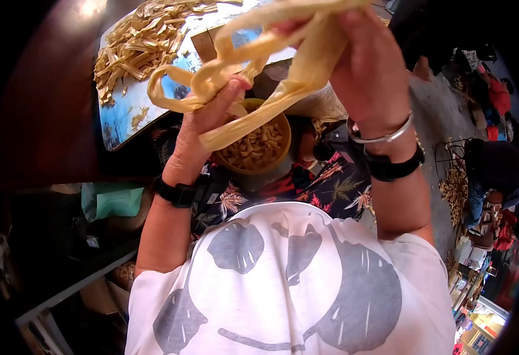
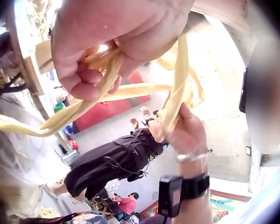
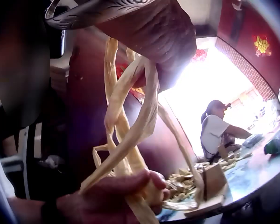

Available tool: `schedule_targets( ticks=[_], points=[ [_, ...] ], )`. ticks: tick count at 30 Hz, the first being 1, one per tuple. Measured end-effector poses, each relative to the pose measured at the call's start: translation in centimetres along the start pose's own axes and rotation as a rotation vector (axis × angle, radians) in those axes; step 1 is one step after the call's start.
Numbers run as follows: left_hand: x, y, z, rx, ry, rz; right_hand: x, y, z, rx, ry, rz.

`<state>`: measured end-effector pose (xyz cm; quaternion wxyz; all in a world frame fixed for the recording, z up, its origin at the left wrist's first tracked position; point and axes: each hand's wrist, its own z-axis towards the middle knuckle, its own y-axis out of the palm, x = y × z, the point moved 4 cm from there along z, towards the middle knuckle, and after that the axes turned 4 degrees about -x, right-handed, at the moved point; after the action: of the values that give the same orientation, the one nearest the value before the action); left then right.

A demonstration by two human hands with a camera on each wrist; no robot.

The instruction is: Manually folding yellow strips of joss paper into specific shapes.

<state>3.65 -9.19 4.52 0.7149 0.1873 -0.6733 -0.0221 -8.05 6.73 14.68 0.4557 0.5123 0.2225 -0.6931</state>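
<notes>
A long, pale yellow, pliable strip (image 1: 316,62), looped and twisted on itself, is stretched between both hands above a bowl. My left hand (image 1: 203,121) grips its lower loops, with fingers curled round them in the left wrist view. Higher and to the right, my right hand (image 1: 375,74) holds the broad upper part of the strip; its fingertips are blurred in the head view. Loops of the strip (image 3: 147,105) hang from the right hand down to the left in the right wrist view. Below the hands, the yellow bowl (image 1: 287,139) holds many short cut pieces (image 1: 250,151).
A blue-and-white table (image 1: 114,121) bears a heap of dry yellowish strips (image 1: 141,44) and a wooden block (image 1: 205,42). A person in a white top (image 3: 217,133) sits across it. Another person in dark clothes (image 2: 116,156) stands to the right. Teal bag (image 1: 114,201) at left.
</notes>
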Motion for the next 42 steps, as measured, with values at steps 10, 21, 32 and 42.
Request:
schedule_targets(
  ticks=[10,21,32,42],
  points=[
    [-13.1,-6.9,2.2,0.03,0.104,0.816,22.2,-4.1,-8.3,0.518,0.626,0.034],
    [-14.9,-5.3,1.0,0.007,-0.317,1.022,23.6,-4.0,-10.0,-0.153,1.009,-1.272],
    [-18.6,-5.9,-1.2,0.468,-0.539,-0.629,16.4,2.7,-12.2,-0.259,0.505,-0.877],
    [-14.7,-1.4,-0.5,0.406,-0.51,-0.803,8.5,3.4,-12.3,-0.009,0.171,-0.984]
  ],
)
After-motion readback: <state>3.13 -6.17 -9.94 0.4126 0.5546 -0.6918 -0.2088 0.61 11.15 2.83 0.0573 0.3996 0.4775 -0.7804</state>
